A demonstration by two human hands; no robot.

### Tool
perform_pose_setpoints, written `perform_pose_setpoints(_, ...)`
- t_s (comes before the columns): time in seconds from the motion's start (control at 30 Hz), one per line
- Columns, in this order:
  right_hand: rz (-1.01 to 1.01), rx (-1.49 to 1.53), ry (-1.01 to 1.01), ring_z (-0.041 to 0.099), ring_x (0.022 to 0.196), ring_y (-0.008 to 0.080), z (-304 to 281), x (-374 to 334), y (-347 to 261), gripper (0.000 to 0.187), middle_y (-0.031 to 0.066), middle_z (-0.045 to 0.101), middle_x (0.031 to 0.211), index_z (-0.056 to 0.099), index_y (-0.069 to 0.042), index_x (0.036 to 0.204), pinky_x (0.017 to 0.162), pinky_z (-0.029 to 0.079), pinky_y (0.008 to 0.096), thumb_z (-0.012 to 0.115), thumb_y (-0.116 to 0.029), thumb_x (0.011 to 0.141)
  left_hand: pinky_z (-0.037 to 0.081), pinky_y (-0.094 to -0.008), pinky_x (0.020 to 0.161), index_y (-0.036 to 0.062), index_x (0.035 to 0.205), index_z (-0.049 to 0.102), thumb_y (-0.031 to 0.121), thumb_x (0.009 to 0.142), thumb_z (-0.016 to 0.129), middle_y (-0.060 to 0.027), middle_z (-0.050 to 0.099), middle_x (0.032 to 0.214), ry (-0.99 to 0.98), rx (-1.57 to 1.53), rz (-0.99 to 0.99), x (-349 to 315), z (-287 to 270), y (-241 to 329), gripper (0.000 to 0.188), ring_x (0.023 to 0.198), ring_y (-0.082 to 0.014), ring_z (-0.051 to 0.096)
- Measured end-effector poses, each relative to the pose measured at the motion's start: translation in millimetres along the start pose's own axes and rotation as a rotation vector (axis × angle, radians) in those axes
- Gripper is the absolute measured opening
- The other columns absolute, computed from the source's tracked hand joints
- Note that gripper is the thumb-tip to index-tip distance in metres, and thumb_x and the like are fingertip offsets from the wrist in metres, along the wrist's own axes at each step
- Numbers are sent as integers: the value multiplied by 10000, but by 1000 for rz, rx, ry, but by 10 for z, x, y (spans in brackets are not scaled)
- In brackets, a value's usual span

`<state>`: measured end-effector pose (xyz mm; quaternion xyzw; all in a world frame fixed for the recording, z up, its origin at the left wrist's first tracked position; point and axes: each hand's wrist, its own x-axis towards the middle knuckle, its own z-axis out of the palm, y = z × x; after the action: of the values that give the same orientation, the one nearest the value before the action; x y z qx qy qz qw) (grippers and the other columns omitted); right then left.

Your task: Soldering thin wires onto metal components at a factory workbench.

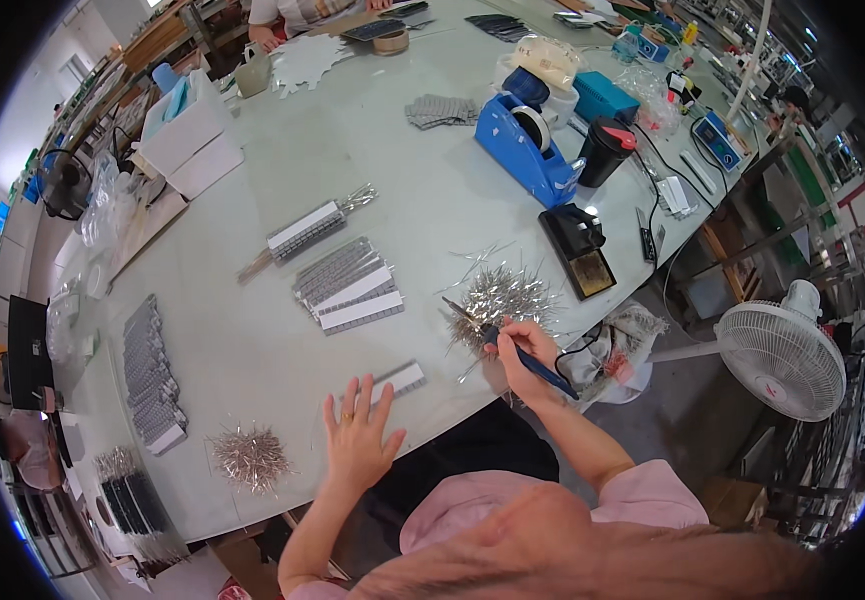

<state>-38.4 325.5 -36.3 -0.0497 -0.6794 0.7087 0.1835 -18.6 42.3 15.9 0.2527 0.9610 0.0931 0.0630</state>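
My right hand (526,358) is closed around the dark blue handle of a soldering iron (536,366). The iron's tip points up and left over a pile of thin silvery wire leads (505,298). With fingers spread, my left hand (361,432) lies palm down at the table's near edge. Its fingertips reach the left end of a grey strip with a white band (400,380); whether they press on it I cannot tell. Beyond it lies a fanned stack of similar strips (351,287). Farther off, a bundle of strips (305,232) has leads sticking out at both ends.
A second lead pile (251,458) and a long row of grey strips (153,375) lie left. Right stand a black iron holder with sponge (581,255), blue tape dispenser (523,150) and black cup (608,155). A white fan (788,350) stands beside the table. Another person's hand (265,38) shows at the far end.
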Motion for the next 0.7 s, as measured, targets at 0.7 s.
perform_pose_setpoints(0.7, -162, -479, -317, 680, 636, 204, -428, -337, -707, 72, 79, 654, 683, 609, -30, 805, 896, 547, 420, 679, -27, 791, 178, -576, 1128, 157, 1442, 461, 321, 830, 693, -134, 348, 1530, 173, -96, -23, -104, 297, 251, 675, 1418, -309, 308)
